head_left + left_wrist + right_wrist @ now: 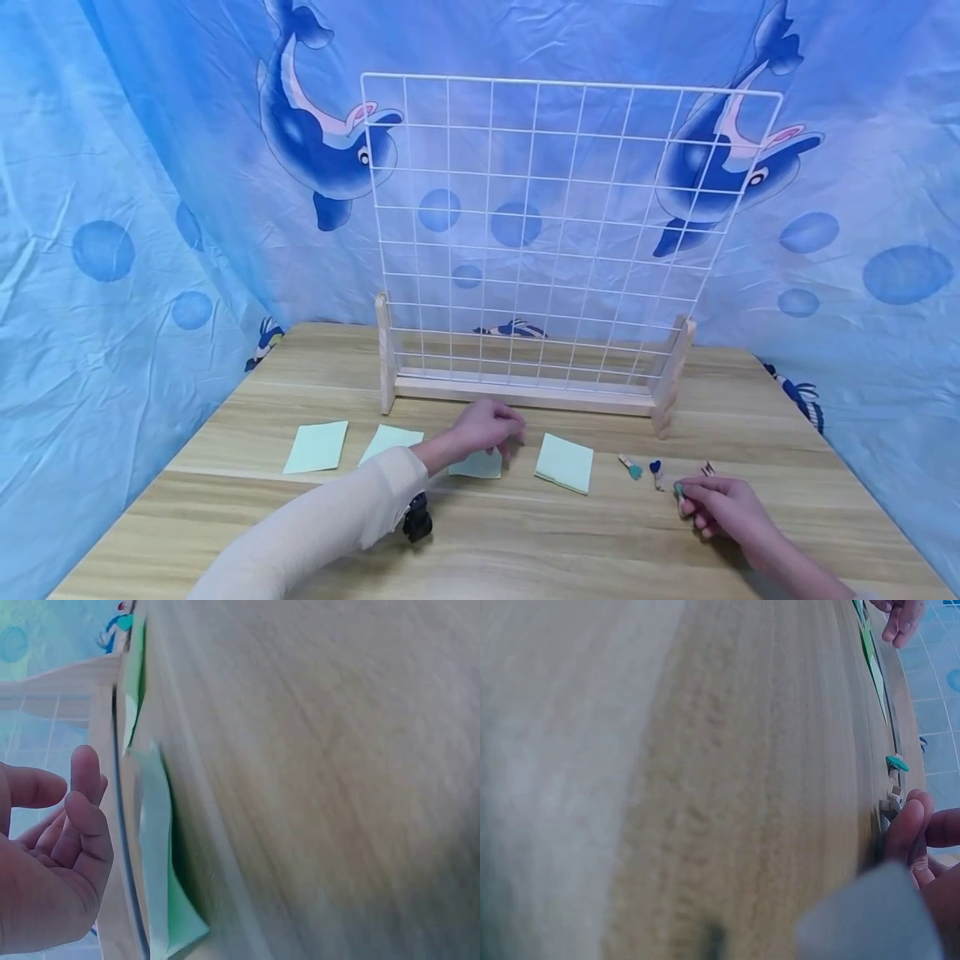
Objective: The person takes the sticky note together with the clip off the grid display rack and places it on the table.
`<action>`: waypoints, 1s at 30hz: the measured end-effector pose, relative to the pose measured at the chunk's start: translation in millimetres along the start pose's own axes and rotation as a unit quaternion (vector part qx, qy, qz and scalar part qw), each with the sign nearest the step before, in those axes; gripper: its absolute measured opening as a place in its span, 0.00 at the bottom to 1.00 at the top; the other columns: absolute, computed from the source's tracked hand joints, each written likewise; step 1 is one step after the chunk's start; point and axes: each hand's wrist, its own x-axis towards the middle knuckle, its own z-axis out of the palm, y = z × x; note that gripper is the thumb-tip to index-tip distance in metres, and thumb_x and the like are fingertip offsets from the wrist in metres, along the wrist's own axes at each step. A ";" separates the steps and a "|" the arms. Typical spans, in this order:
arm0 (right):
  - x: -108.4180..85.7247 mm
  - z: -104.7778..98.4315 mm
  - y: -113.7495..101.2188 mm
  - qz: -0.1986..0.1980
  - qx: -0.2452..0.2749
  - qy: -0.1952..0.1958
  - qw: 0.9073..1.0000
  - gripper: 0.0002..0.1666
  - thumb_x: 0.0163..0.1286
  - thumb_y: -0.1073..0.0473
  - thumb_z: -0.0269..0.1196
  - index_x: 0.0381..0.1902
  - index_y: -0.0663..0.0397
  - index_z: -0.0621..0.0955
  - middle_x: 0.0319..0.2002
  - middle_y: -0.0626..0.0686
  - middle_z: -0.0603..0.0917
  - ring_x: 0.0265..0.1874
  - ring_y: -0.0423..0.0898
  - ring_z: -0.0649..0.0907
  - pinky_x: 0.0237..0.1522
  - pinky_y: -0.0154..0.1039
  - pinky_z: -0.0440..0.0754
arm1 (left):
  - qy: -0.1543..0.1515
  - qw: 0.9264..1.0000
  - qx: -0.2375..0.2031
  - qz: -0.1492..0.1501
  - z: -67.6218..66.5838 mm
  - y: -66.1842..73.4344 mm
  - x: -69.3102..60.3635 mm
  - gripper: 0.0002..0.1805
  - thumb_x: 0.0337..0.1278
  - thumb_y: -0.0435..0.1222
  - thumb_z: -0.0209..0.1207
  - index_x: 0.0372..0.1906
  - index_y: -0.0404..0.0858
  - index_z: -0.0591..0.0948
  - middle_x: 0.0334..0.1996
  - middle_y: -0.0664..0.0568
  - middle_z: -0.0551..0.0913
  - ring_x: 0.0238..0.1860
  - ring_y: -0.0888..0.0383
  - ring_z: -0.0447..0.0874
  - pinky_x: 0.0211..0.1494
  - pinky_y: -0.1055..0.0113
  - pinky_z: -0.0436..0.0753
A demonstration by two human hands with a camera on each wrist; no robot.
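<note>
My left hand [487, 425] hovers over the third pale green paper [478, 465] from the left, fingers loosely bent and holding nothing. In the left wrist view, that hand [60, 862] shows a gap between thumb and fingertips. At the right, my right hand [727, 508] pinches a small clothespin with a green decoration [679, 490] between thumb and fingers. Close by lie a clothespin with a teal heart [632, 468], one with a dark blue heart [656, 472], and another small clothespin [707, 469] partly behind the hand.
A white wire grid [555, 225] stands upright in a wooden base [525, 393] at the back of the table. More pale green papers lie at the far left [317, 447], beside the left forearm [390, 440], and right of the left hand [564, 463]. A blue dolphin-printed curtain [165, 150] hangs behind.
</note>
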 end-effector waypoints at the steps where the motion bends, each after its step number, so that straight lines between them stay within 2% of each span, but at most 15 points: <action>1: 0.5 -0.1 0.1 0.001 0.001 0.000 1.000 0.23 0.71 0.60 0.54 0.57 0.74 0.74 0.26 0.52 0.82 0.22 0.44 0.79 0.25 0.38 0.82 | -0.001 1.000 0.000 0.001 -2.5 -0.9 -0.4 0.14 0.61 0.35 0.58 0.48 0.32 0.83 0.34 0.47 0.87 0.19 0.57 0.83 0.18 0.73 0.72; 8: 2.0 -1.5 0.2 0.000 0.006 -0.001 1.000 0.22 0.73 0.61 0.51 0.58 0.73 0.73 0.27 0.53 0.82 0.23 0.45 0.79 0.26 0.38 0.82 | -0.009 0.999 0.030 0.016 -27.8 -1.1 -7.7 0.16 0.62 0.36 0.58 0.50 0.32 0.82 0.36 0.46 0.87 0.21 0.58 0.83 0.19 0.70 0.74; 13: -0.5 -4.1 -4.2 -0.020 -0.009 0.001 1.000 0.24 0.73 0.60 0.52 0.59 0.72 0.73 0.27 0.53 0.83 0.23 0.46 0.80 0.26 0.38 0.82 | 0.002 0.999 0.043 0.015 -48.0 2.7 -17.2 0.15 0.64 0.37 0.57 0.50 0.34 0.83 0.38 0.47 0.87 0.23 0.57 0.84 0.22 0.68 0.77; 17: -4.4 -7.8 -13.6 -0.057 -0.037 0.009 0.998 0.24 0.73 0.59 0.52 0.61 0.71 0.72 0.28 0.53 0.83 0.24 0.45 0.80 0.26 0.36 0.81 | 0.018 0.998 0.048 0.020 -64.0 4.6 -25.3 0.13 0.64 0.37 0.57 0.48 0.37 0.84 0.39 0.44 0.86 0.23 0.56 0.84 0.21 0.69 0.76; 21: -9.6 -12.6 -25.3 -0.097 -0.053 0.017 0.994 0.24 0.74 0.60 0.51 0.61 0.73 0.72 0.29 0.53 0.83 0.24 0.44 0.80 0.27 0.36 0.81 | 0.018 0.998 0.052 0.029 -81.4 6.3 -35.9 0.12 0.65 0.36 0.56 0.46 0.37 0.84 0.38 0.42 0.86 0.24 0.55 0.84 0.22 0.69 0.77; 26: -18.1 -16.3 -37.6 -0.125 -0.061 0.036 0.990 0.22 0.74 0.61 0.52 0.59 0.73 0.73 0.29 0.54 0.84 0.25 0.44 0.81 0.28 0.37 0.83 | 0.013 0.997 0.065 0.043 -102.2 6.7 -53.7 0.12 0.66 0.38 0.56 0.46 0.37 0.84 0.34 0.46 0.86 0.26 0.54 0.85 0.25 0.62 0.81; 30: -23.8 -17.1 -42.7 -0.163 -0.074 0.053 0.982 0.20 0.74 0.62 0.53 0.56 0.74 0.75 0.28 0.56 0.84 0.24 0.45 0.82 0.27 0.37 0.83 | 0.019 0.994 0.085 0.062 -115.9 4.3 -68.3 0.13 0.67 0.41 0.56 0.46 0.37 0.84 0.32 0.51 0.86 0.30 0.51 0.85 0.31 0.56 0.83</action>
